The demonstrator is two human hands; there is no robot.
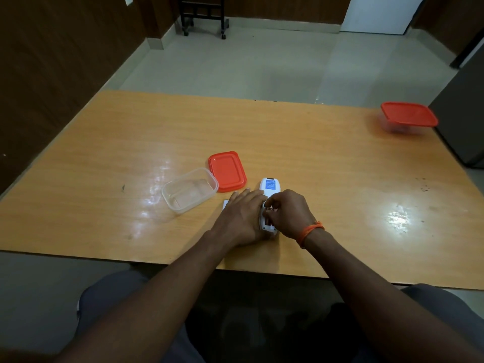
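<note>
Right grip (288,213) first: fingers curled tight and pinched down into the opened lower back of a white plastic handheld device (262,185). So it's a narrow pinch, on something inside that open bay. What exactly sits between the fingertips is too small for me to tell from my end. There's an orange thread band (310,230) round that wrist.

Left grip (241,218) is flat, fingers straight and together, and presses against the left side of the same device, pinning it to the wooden tabletop (314,158).

The device lies face down near the front edge of the tabletop, roughly in the middle. Its far end sticks out past both hands and shows a blue printed label (270,184).

A small white plastic piece (225,204) peeks out just beside the left fingers. Could be a cover, can't say.

Further left is a clear rectangular plastic tub (167,191), open. A red rectangular plastic lid (227,171) lies next to it, touching or nearly so.

Way off at the far right corner sits a second clear tub with a red lid on it (408,116).
</note>
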